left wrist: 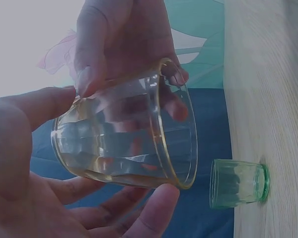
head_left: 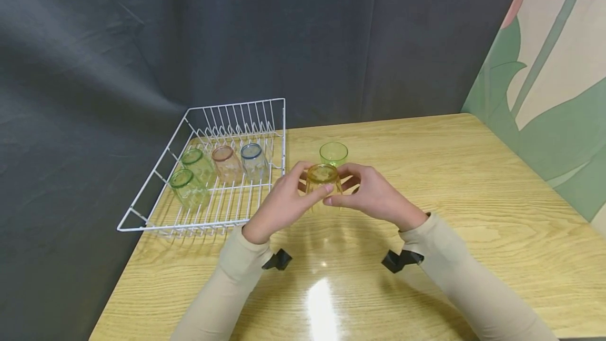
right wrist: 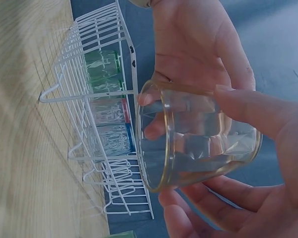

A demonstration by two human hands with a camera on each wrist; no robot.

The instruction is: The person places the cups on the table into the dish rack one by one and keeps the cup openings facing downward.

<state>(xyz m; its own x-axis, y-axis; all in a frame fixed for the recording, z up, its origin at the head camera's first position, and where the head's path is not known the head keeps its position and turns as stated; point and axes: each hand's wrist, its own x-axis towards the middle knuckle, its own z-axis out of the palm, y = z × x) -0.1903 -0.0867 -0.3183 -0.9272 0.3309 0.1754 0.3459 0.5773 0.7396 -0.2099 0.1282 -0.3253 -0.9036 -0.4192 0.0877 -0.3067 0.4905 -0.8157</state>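
A clear amber-tinted glass (head_left: pixel 324 188) is held in the air over the table, upside down with its wide rim facing the tabletop. My left hand (head_left: pixel 289 199) grips it from the left, thumb across its near side. From the right, my right hand (head_left: pixel 374 193) holds the same glass between thumb and fingers. In the left wrist view the glass (left wrist: pixel 124 131) looks empty. Behind it, a green glass (head_left: pixel 333 152) stands upright on the table, partly hidden by the held glass and the fingers.
To the left, a white wire dish rack (head_left: pixel 154 172) holds two green glasses (head_left: pixel 190 188), a pink glass (head_left: pixel 227 164) and a blue glass (head_left: pixel 254 163), all upside down. A dark curtain (head_left: pixel 326 41) hangs behind the wooden table (head_left: pixel 454 183); a flowered cloth (head_left: pixel 558 114) is at right.
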